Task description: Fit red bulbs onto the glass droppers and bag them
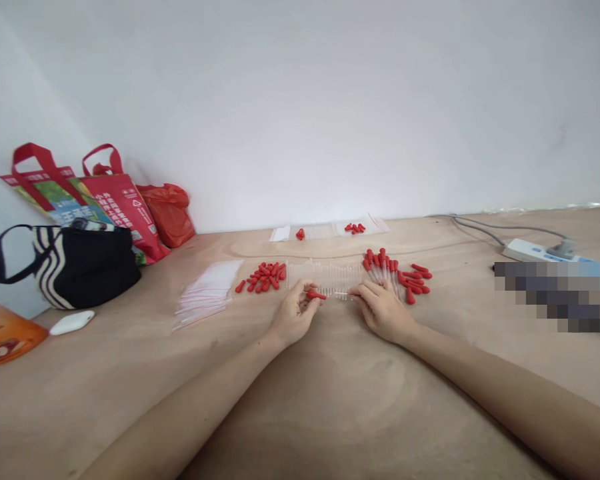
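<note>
Between the thumb and fingers of my left hand [296,313] is a red rubber dropper bulb [316,295], its narrow end pointing right. My right hand [384,312] pinches a thin glass dropper tube [342,295], whose end points left at the bulb, a small gap apart. Behind both hands lies a row of clear glass tubes [323,272]. Loose red bulbs [265,277] are heaped left of that row. Beyond my right hand, droppers with red bulbs fitted [380,261] lie fanned out, and more red bulbs [416,283] lie right of them.
Clear zip bags [205,293] are stacked at left. Farther back are bags [357,227] with red bulbs and tubes. Shopping bags [125,207], a black pouch [90,267], a white case [73,323] and an orange packet [10,333] stand left. A power strip [530,251] sits right.
</note>
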{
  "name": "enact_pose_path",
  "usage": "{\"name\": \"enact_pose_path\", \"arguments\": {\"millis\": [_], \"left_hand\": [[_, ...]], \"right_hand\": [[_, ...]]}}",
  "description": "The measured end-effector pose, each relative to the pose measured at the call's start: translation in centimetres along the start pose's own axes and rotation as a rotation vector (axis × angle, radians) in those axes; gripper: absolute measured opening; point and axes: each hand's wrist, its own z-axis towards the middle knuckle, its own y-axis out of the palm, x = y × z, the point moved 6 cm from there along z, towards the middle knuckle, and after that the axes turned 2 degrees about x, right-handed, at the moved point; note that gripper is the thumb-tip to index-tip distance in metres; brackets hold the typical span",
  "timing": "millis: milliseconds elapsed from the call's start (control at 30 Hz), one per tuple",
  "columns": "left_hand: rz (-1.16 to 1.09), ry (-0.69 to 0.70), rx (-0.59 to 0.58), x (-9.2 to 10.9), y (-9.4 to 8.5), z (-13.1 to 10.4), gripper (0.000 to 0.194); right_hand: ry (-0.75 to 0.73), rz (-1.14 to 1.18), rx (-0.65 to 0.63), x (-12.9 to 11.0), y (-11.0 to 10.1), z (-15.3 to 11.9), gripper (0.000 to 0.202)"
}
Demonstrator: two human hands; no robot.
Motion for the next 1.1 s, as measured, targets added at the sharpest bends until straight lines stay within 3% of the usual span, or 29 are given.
{"name": "enact_pose_path", "arguments": {"millis": [267,900,1100], "left_hand": [[0.004,-0.060,0.010,-0.1,-0.3,0.2,0.010],[0.093,0.000,-0.049,0.3,0.0,0.1,0.016],[0.194,0.018,-0.036,1.1,-0.1,0.0,0.015]], "right_hand": [[0.009,0.002,-0.044,-0.7,0.1,0.3,0.019],[-0.002,0.023,0.048,-1.3,-1.0,0.4,0.018],[-0.037,0.051,0.003,-1.4,-0.6,0.3,0.018]]}}
